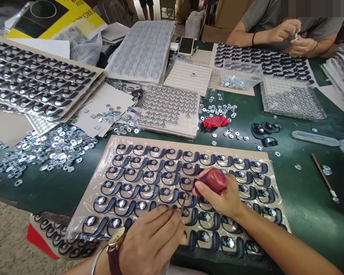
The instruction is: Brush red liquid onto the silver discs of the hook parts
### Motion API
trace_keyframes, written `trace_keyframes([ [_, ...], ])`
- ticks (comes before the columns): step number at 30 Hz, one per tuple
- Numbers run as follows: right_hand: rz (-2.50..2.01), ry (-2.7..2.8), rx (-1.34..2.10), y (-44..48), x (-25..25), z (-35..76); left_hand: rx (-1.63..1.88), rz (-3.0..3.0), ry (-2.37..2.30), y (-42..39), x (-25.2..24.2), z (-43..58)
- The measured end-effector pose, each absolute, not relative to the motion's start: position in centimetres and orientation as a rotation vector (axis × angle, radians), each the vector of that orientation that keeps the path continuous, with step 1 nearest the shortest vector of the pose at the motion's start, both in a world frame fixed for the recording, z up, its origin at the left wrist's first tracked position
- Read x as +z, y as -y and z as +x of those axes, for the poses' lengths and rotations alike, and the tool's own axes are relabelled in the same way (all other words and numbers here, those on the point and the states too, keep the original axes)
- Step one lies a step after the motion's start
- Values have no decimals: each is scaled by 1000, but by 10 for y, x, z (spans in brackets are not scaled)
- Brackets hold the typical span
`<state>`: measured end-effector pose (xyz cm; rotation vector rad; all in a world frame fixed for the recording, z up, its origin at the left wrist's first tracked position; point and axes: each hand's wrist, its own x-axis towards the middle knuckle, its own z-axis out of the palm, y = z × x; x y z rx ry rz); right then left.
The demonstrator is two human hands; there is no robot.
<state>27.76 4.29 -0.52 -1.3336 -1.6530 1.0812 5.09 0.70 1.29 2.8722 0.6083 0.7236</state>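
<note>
A clear-covered board [83,206] in front of me carries rows of black hook-shaped earphone pieces [146,189], each with a round silver-centred driver. My right hand [227,194] is wrapped round a dark red squeeze bottle [213,179], tilted over the middle rows; its nozzle end is hidden by my fingers. My left hand [157,236], with a watch on its wrist, rests low over the board. Its fingers pinch a thin, pointed, reddish-brown tool [183,205], whose tip reaches one driver just left of the bottle.
Loose silver washers [60,149] lie heaped at left. Behind the board sit a tray of round drivers [169,105], a red cloth [216,122] and a phone [186,46]. A brown stick [323,177] lies at right. Across the table a co-worker's hands [292,38] hold something small.
</note>
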Motion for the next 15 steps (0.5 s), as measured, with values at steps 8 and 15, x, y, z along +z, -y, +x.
trace_keyframes([
  [8,-1310,1613,1120,-43,-4,276,783,2697,-706,-7,5,45],
  [15,-1329,1607,1178,-39,-12,277,853,2568,-736,-15,9,43],
])
